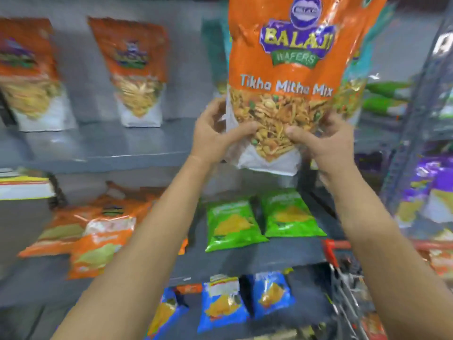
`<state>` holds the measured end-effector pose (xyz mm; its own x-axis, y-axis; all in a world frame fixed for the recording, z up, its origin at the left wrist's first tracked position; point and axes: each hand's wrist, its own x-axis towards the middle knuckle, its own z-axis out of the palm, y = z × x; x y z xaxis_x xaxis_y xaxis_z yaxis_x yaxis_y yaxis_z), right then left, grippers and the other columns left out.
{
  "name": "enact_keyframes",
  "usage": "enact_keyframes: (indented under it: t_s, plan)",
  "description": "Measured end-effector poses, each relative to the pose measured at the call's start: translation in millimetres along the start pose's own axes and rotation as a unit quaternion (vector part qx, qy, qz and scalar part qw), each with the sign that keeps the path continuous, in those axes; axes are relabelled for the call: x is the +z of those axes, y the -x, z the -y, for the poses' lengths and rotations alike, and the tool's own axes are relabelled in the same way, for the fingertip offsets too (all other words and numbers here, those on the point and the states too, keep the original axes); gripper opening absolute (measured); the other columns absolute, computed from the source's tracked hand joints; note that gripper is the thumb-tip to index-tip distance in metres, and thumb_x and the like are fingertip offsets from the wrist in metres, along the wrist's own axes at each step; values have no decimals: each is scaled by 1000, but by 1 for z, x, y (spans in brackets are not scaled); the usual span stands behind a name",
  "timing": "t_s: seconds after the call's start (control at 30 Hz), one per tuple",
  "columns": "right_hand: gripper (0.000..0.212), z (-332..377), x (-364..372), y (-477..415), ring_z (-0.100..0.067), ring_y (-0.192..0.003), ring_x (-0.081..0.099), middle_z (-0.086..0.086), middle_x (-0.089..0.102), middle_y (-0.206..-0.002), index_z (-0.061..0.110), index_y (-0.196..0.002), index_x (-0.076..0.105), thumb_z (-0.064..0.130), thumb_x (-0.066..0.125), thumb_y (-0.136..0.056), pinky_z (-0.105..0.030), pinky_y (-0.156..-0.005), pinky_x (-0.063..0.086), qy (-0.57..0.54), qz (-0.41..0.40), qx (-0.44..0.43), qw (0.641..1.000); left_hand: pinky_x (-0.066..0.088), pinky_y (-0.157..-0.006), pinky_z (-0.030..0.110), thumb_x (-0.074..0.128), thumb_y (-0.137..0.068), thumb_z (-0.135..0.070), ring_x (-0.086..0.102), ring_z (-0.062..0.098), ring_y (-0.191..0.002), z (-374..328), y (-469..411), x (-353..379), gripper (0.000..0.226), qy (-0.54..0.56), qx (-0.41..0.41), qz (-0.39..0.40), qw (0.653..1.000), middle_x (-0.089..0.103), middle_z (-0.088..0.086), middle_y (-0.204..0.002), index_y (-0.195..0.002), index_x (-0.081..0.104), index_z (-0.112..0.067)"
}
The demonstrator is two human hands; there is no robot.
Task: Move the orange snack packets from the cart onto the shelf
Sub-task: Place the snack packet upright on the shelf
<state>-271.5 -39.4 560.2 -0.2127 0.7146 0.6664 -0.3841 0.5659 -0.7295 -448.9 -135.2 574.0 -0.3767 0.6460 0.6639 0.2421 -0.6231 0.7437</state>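
A large orange snack packet (284, 77) labelled "Tikha Mitha Mix" is held upright in the air, in front of the upper grey shelf (137, 153). My left hand (215, 136) grips its lower left edge and my right hand (326, 141) grips its lower right corner. A second orange packet appears to sit just behind it on the right. Two more orange packets (132, 69) stand upright on that shelf to the left. The cart (343, 278), red-rimmed wire, is at the lower right with an orange packet (441, 261) inside.
The middle shelf holds fallen orange packets (98, 236) on the left and two green packets (259, 219). Blue packets (245, 300) lie on the bottom shelf. A neighbouring rack on the right carries purple packets (431, 182) and green ones (384, 94).
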Motion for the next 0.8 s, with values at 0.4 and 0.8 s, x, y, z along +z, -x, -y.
enact_keyframes:
  t_s: [0.4,0.8]
  plan:
    - [60,-70,189,-84,-15,-93,69,-7,74,-103,8,-102,68,34,92,-53,-27,-78,54,51,57,28,997,52,-66,8,77,-75,-9,65,-7,-82,14,-69,-171,39,-144,-29,-110,983,65,-7,-98,-110,59,-11]
    - [54,-99,204,-106,-14,-97,72,0,75,-104,27,-91,59,39,92,-51,-29,-70,58,8,138,91,986,51,-90,35,83,-64,-15,61,18,-105,34,-105,-201,52,-119,-108,-114,980,65,3,-114,-107,55,-20]
